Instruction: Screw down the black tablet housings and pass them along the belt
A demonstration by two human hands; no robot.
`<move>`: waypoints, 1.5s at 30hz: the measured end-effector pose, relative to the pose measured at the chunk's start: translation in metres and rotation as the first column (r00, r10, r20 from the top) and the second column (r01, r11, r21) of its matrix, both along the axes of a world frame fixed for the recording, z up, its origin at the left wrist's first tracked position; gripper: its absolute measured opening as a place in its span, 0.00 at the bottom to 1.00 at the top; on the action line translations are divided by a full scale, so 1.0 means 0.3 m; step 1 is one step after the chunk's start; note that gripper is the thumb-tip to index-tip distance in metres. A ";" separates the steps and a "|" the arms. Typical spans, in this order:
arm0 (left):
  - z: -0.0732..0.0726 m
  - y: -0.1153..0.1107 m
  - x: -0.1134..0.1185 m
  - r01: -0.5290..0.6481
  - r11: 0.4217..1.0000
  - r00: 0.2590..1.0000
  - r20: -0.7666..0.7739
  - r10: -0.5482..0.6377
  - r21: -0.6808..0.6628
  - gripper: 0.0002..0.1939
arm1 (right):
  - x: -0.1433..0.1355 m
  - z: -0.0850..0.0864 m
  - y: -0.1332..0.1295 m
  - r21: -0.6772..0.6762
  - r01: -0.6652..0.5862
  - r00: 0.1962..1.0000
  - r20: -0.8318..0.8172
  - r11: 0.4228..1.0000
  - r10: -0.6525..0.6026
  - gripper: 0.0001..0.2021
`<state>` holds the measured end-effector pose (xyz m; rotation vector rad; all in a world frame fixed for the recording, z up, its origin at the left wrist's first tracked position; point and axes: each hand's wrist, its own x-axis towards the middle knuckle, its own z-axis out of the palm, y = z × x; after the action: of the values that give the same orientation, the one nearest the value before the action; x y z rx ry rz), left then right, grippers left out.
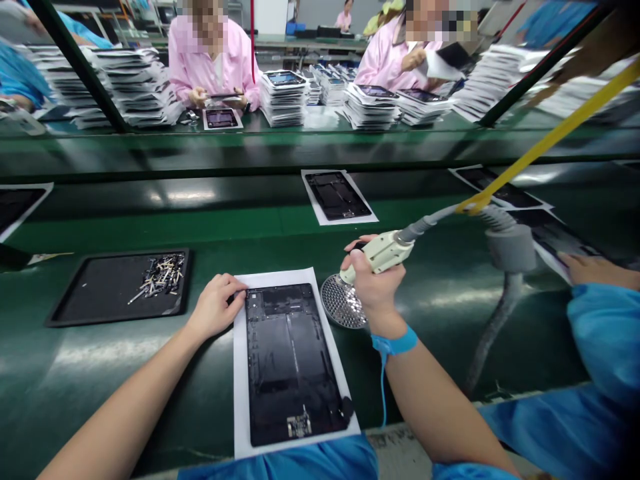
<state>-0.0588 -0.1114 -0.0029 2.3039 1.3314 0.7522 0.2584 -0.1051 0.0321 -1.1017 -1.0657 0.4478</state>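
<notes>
An opened black tablet housing (287, 360) lies on a white sheet (241, 400) in front of me, its inside facing up, with a small circuit board near its lower end. My left hand (219, 303) is at its upper left corner, fingers bent and closed against the edge. My right hand (376, 283) is wrapped around a cream electric screwdriver (387, 252) with a grey cable; its tip is hidden. Below that hand, beside the housing, sits a round dimpled metal dish (343, 303). A blue wrist strap (395, 343) circles my right wrist.
A black tray (100, 287) with small loose parts lies at left. Another housing (337, 195) rests on the green belt ahead. A yellow strap (560, 137) and a grey hose (495, 333) hang at right, near a co-worker's hand (600, 270). Stacks (283, 100) stand across.
</notes>
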 end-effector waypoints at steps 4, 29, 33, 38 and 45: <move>0.000 0.003 0.000 0.003 1.000 1.000 0.002 -0.003 -0.001 0.13 | -0.002 -0.003 0.000 -0.007 0.001 1.000 0.003 1.000 -0.001 0.11; -0.038 0.012 0.021 0.013 1.000 0.993 -0.117 -0.016 -0.026 0.13 | -0.513 -0.025 0.016 0.010 -0.545 0.834 -0.095 0.839 0.543 0.14; -0.032 0.008 0.028 -0.001 0.999 0.990 -0.143 -0.004 -0.033 0.13 | -0.522 -0.041 0.020 0.012 -0.547 0.831 -0.115 0.837 0.545 0.14; -0.034 0.008 0.033 -0.010 1.000 0.988 -0.154 0.006 -0.028 0.12 | -0.523 -0.054 0.022 -0.001 -0.544 0.835 -0.099 0.839 0.541 0.15; -0.043 0.012 0.022 -0.008 1.000 0.989 -0.149 0.006 -0.008 0.11 | -0.542 -0.059 0.027 0.007 -0.557 0.826 -0.101 0.831 0.554 0.16</move>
<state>-0.0522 -0.1076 -0.0159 2.3899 1.4041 0.5840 0.0959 -0.0971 0.0144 -0.7600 -1.2928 0.9737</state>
